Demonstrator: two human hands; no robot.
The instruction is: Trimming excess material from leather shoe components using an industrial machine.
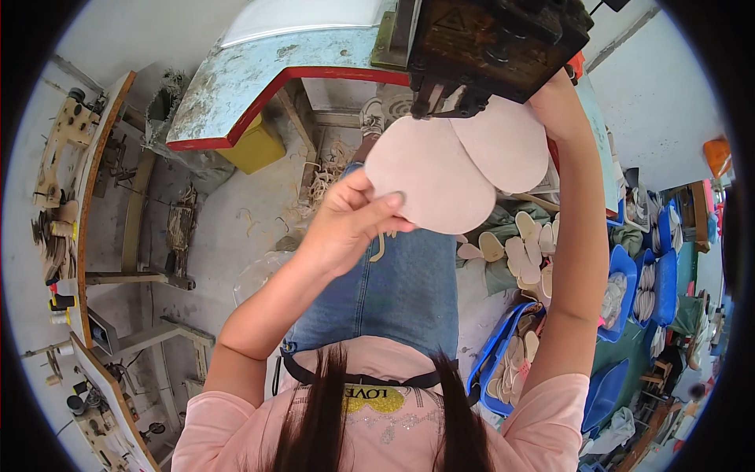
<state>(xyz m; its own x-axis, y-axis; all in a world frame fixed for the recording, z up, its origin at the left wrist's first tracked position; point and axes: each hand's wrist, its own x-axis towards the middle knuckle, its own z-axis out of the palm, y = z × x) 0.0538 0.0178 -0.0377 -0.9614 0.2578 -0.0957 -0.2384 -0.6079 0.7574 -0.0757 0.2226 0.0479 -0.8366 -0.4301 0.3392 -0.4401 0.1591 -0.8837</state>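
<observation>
- At the far left we see a tan sewing machine (63, 153) on a wood-edged table (106, 181), with spools of thread (61, 303) further down that side.
- Next to it we find a bundle of pale cords (182, 224) hanging above the grey floor (212, 307).
- Then comes a worn light-blue worktable (216, 102) edged in red; a yellow bin (255, 149) stands beneath it.
- Our left hand (342, 224) pinches the near left edge of the left pale pink piece (429, 177) — thumb on top, other fingers at its rim and underneath.
- That rounded piece lies above our denim-covered lap (401, 291), its far edge at the black machine head (495, 47).
- The right pale pink piece (511, 149) is partly covered by the left one and reaches under the machine head; we can't quite tell whether the two are joined there.
- Below, a blue basket (495, 403) holds pale soles, and more loose soles (527, 256) lie beyond it.
- Our right hand (553, 106) is beside the right piece — its fingers are hidden behind the machine head, so we cannot tell its grip.
- Furthest right, blue bins (627, 271) stand in a row.
</observation>
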